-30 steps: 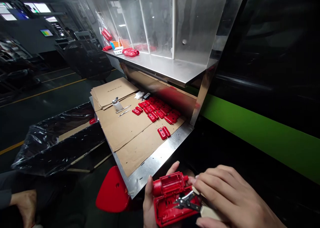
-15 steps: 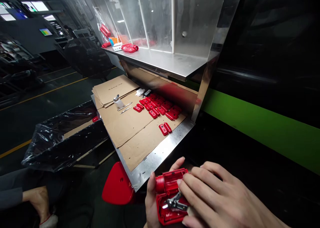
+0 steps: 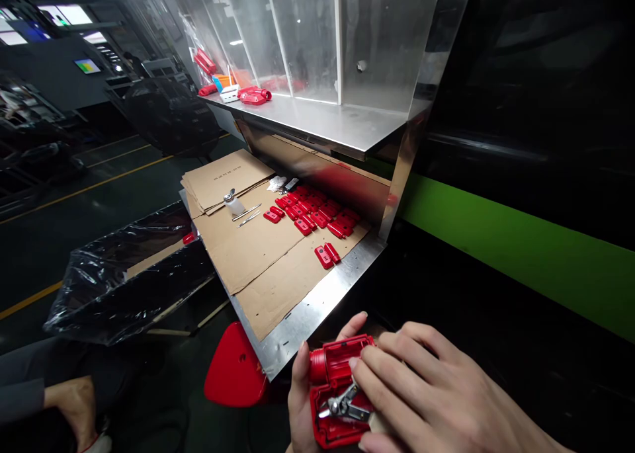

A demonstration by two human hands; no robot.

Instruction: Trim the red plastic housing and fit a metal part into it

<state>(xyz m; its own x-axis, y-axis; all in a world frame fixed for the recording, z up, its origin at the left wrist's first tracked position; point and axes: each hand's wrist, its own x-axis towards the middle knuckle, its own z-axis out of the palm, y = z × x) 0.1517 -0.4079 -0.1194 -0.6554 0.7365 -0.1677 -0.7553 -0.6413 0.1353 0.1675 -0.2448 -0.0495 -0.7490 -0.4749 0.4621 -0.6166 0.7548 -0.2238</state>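
at six o'clock in my view my left hand (image 3: 300,400) cups a red plastic housing (image 3: 337,390) from below, fingers wrapped round its left edge. my right hand (image 3: 421,393) is clenched on small metal cutters (image 3: 342,405), whose tips sit inside the housing's open cavity. up at twelve o'clock lie small red parts (image 3: 317,216) on cardboard (image 3: 248,248) over a steel bench (image 3: 317,307). at eight o'clock another person's hand (image 3: 74,407) rests low, well apart from mine.
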